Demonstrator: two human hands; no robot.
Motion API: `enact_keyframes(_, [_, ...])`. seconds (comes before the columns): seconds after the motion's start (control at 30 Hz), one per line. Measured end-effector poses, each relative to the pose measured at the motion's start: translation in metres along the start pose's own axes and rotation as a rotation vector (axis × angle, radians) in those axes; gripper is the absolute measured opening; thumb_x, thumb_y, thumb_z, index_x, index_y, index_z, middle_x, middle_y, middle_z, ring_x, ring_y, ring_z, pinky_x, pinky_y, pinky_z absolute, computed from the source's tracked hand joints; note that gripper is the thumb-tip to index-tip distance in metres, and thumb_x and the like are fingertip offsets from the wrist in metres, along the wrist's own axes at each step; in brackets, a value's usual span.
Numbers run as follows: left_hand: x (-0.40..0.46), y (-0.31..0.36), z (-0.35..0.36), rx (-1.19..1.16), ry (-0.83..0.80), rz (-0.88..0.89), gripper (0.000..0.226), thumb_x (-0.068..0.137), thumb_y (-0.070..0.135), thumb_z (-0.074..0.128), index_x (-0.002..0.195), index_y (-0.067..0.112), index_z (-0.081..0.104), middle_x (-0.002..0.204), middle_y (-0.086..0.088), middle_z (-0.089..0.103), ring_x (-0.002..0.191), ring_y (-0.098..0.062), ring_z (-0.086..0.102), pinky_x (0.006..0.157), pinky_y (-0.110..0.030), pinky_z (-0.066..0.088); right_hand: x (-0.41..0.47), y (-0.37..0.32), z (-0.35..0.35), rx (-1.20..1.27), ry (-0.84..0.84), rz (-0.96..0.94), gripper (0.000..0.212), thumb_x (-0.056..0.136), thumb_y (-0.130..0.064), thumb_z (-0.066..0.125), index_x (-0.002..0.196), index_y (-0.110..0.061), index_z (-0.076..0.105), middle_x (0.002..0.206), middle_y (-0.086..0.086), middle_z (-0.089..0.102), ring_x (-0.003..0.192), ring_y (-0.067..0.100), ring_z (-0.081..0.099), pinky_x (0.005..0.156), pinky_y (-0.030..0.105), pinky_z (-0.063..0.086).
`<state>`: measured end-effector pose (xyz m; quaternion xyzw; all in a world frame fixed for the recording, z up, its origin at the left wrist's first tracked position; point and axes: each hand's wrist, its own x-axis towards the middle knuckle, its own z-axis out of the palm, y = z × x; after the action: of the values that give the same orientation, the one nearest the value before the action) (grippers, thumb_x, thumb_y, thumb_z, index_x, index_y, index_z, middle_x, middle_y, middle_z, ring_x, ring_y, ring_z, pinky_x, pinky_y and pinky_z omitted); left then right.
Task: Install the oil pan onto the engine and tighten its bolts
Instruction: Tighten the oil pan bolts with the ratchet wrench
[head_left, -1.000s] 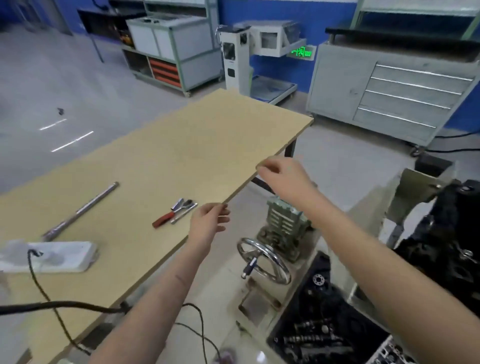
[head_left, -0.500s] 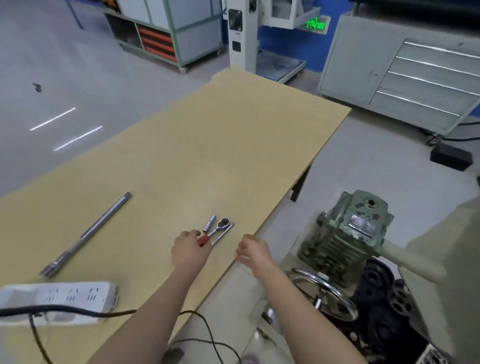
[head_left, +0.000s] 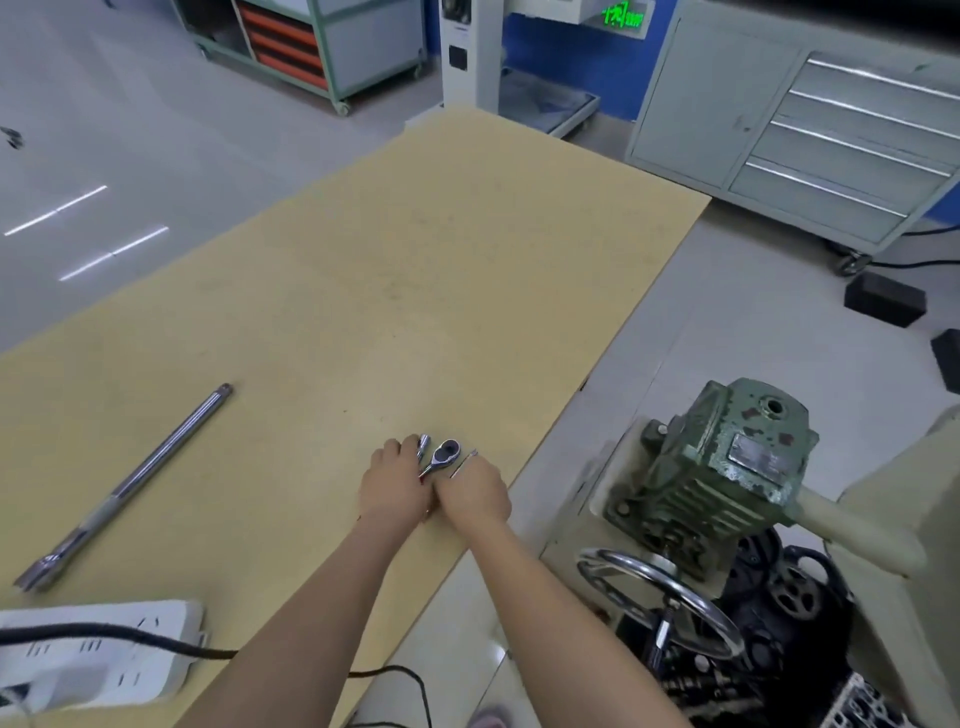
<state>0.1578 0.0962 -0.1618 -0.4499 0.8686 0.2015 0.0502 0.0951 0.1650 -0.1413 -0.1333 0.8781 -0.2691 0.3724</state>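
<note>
Chrome ratchet on tan table, head just beyond both hands' knuckles | left hand curled over its handle | right hand pinching thin rod | long bar well left of fingers

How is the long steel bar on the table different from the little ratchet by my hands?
The long bar is far longer than the ratchet. The bar lies alone, untouched, on the left of the table; the ratchet lies between the left hand and right hand, its handle hidden under them. The bar is a plain shaft; the ratchet ends in a round head. Both are shiny metal and lie flat.
</note>
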Motion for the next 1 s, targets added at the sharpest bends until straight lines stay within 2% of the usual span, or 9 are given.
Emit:
enact_keyframes(0.07, [0.006,0.004,0.002,0.136,-0.023,0.023,0.034,0.093,0.018,0.041,0.126,0.010,0.039,0.123,-0.008,0.043,0.112,-0.023,0.043,0.079,-0.028,0.038,0.003,0.000,0.000,-0.015,0.012,0.011,0.006,0.080,-0.013,0.048,0.075,-0.015,0.046,0.089,0.005,0.057,0.077,0.023,0.047,0.063,0.025,0.036])
enact_keyframes(0.13, [0.006,0.009,0.005,0.237,-0.025,0.011,0.027,0.095,0.015,0.036,0.121,0.007,0.038,0.124,-0.008,0.042,0.111,-0.023,0.046,0.078,-0.027,0.040,0.006,0.002,-0.001,-0.028,0.024,0.010,0.021,0.080,-0.013,0.049,0.063,-0.017,0.036,0.077,0.002,0.050,0.075,0.024,0.046,0.055,0.023,0.032])
enact_keyframes(0.3, [0.003,0.008,0.011,0.185,-0.108,0.013,0.019,0.097,0.010,0.032,0.114,0.005,0.038,0.115,-0.007,0.045,0.098,-0.025,0.058,0.068,-0.029,0.039,0.005,0.007,-0.002,0.025,0.044,0.004,0.028,0.080,-0.023,0.052,0.059,-0.017,0.035,0.061,-0.003,0.043,0.065,0.021,0.046,0.045,0.021,0.025])
enact_keyframes(0.43, [-0.001,0.019,-0.007,-0.601,-0.181,-0.175,0.034,0.099,0.025,0.032,0.069,0.011,0.041,0.068,-0.007,0.048,0.054,-0.019,0.044,0.055,-0.028,0.035,0.001,0.007,-0.012,0.202,0.023,-0.059,0.030,0.083,-0.022,0.051,0.057,-0.016,0.037,0.058,0.001,0.048,0.053,0.017,0.044,0.048,0.024,0.033])
enact_keyframes(0.57, [-0.015,0.049,-0.055,-1.500,-0.234,-0.342,0.037,0.099,0.031,0.038,0.069,0.010,0.045,0.069,-0.005,0.053,0.060,-0.017,0.056,0.056,-0.030,0.047,-0.015,-0.006,-0.058,0.639,-0.059,-0.158,0.019,0.092,-0.009,0.042,0.074,-0.010,0.048,0.068,0.007,0.058,0.050,0.017,0.055,0.039,0.020,0.043])
enact_keyframes(0.77, [-0.055,0.123,-0.117,-1.734,-0.525,-0.055,0.034,0.096,0.034,0.041,0.074,0.010,0.054,0.101,-0.012,0.069,0.101,-0.023,0.063,0.084,-0.038,0.051,-0.075,-0.001,-0.169,0.903,0.017,-0.341,0.029,0.100,-0.023,0.036,0.086,-0.008,0.057,0.061,0.007,0.059,0.043,0.013,0.055,0.036,0.019,0.039])
enact_keyframes(0.83, [-0.076,0.162,-0.129,-1.778,-0.643,0.063,0.033,0.096,0.031,0.040,0.079,0.007,0.055,0.091,-0.014,0.071,0.086,-0.025,0.070,0.074,-0.037,0.058,-0.102,0.008,-0.209,0.932,0.079,-0.406,0.036,0.100,-0.028,0.033,0.086,-0.010,0.060,0.059,0.006,0.058,0.044,0.013,0.053,0.038,0.019,0.036])
enact_keyframes(0.9, [-0.098,0.206,-0.138,-1.710,-0.676,0.171,0.027,0.091,0.030,0.045,0.083,0.007,0.056,0.070,-0.004,0.069,0.060,-0.017,0.067,0.050,-0.026,0.055,-0.133,0.025,-0.252,0.942,0.164,-0.484,0.037,0.100,-0.030,0.031,0.089,-0.011,0.060,0.053,0.000,0.056,0.043,0.012,0.052,0.040,0.019,0.036])
enact_keyframes(1.0, [-0.129,0.258,-0.147,-1.589,-0.752,0.350,0.030,0.076,0.037,0.051,0.090,0.011,0.056,0.050,0.007,0.048,0.031,-0.003,0.034,0.028,-0.012,0.028,-0.174,0.047,-0.306,0.971,0.246,-0.564,0.037,0.100,-0.032,0.028,0.091,-0.012,0.058,0.044,-0.007,0.045,0.037,0.011,0.045,0.040,0.019,0.033])
